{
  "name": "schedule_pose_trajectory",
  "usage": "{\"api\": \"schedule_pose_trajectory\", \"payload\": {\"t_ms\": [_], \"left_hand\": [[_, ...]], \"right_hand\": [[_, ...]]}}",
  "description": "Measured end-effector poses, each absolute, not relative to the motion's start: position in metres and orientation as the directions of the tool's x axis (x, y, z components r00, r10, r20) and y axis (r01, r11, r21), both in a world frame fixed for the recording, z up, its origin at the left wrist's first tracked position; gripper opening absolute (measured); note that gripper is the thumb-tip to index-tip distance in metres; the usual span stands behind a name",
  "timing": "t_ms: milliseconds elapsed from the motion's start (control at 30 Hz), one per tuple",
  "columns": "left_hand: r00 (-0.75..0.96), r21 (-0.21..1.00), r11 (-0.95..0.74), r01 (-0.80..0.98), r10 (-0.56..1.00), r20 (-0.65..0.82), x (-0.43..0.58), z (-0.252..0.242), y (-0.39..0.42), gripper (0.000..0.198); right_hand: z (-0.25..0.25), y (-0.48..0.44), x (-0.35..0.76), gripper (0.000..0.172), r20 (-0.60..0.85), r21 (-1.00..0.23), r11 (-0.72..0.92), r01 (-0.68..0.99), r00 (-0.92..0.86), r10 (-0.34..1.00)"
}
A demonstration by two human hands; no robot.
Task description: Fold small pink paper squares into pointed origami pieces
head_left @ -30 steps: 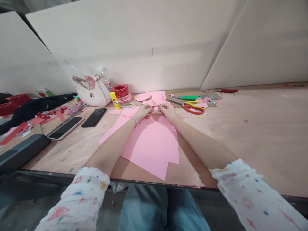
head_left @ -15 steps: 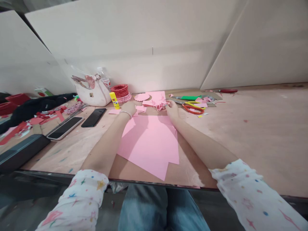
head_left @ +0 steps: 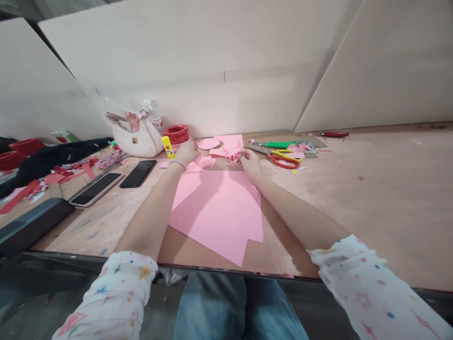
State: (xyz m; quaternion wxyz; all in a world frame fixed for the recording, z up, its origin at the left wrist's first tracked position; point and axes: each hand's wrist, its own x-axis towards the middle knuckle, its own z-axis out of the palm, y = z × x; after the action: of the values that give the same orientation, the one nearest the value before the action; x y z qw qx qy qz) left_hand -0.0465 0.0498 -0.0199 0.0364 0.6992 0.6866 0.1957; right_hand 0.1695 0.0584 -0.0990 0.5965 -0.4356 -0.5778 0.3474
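My right hand [head_left: 251, 163] pinches the edge of a crumpled, pleated pink paper piece [head_left: 233, 158] near the back of the table. My left hand [head_left: 187, 151] hovers by the pink paper pieces [head_left: 201, 163], just right of a yellow glue stick [head_left: 168, 147]. Its fingers are mostly hidden by the back of the hand, so its grip does not show. Behind it stands a red coiled ring stack [head_left: 176, 134]. Between and below my arms lies a large pink paper sheet [head_left: 219, 212] with a notched corner. A scalloped pink disc [head_left: 208, 143] rests behind the hands.
Orange-handled scissors [head_left: 285, 160], a green-handled tool [head_left: 279, 145] and paper scraps lie right of my right hand. A red-handled tool [head_left: 335, 134] is farther right. At left are two phones [head_left: 138, 173], a white handbag [head_left: 136, 137] and a water bottle [head_left: 152, 112].
My left hand has moved left and slightly up, toward the glue stick and coiled stack. My right hand has shifted slightly left, still at the pleated paper.
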Motion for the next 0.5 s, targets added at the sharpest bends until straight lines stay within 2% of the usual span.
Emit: {"api": "schedule_pose_trajectory", "payload": {"t_ms": [33, 67, 100, 133, 200, 367, 433, 500], "left_hand": [[0.0, 0.427, -0.095, 0.899, 0.976, 0.217, -0.041, -0.017, 0.049, 0.008], [0.001, 0.664, -0.133, 0.736, 0.981, 0.195, -0.036, -0.015, 0.048, 0.004], [0.021, 0.836, -0.137, 0.531, 0.989, 0.149, -0.03, -0.015, 0.047, 0.002], [0.046, 0.894, -0.134, 0.427, 0.991, 0.127, -0.025, -0.017, 0.046, 0.004], [0.103, 0.951, -0.113, 0.288, 0.991, 0.086, -0.016, -0.023, 0.046, 0.007], [0.171, 0.983, -0.037, 0.179, 0.985, 0.005, -0.009, -0.048, 0.052, 0.018], [0.189, 0.989, -0.005, 0.148, 0.982, -0.023, -0.009, -0.054, 0.054, 0.02], [0.225, 0.993, 0.031, 0.116, 0.973, -0.057, -0.01, -0.057, 0.055, 0.019]], "right_hand": [[-0.098, 0.058, 0.169, 0.02, 0.391, -0.919, 0.385, 0.084, 0.066, 0.918], [-0.098, 0.057, 0.167, 0.022, 0.396, -0.917, 0.393, 0.072, 0.031, 0.918], [-0.097, 0.056, 0.166, 0.025, 0.401, -0.915, 0.401, 0.052, -0.014, 0.916], [-0.096, 0.055, 0.165, 0.027, 0.406, -0.913, 0.408, 0.029, -0.06, 0.912], [-0.095, 0.052, 0.164, 0.033, 0.42, -0.906, 0.424, -0.002, -0.13, 0.898], [-0.091, 0.045, 0.164, 0.053, 0.455, -0.882, 0.467, 0.063, -0.143, 0.879], [-0.09, 0.044, 0.166, 0.05, 0.455, -0.877, 0.472, 0.087, -0.162, 0.876], [-0.09, 0.045, 0.166, 0.037, 0.439, -0.883, 0.458, 0.098, -0.169, 0.882]]}}
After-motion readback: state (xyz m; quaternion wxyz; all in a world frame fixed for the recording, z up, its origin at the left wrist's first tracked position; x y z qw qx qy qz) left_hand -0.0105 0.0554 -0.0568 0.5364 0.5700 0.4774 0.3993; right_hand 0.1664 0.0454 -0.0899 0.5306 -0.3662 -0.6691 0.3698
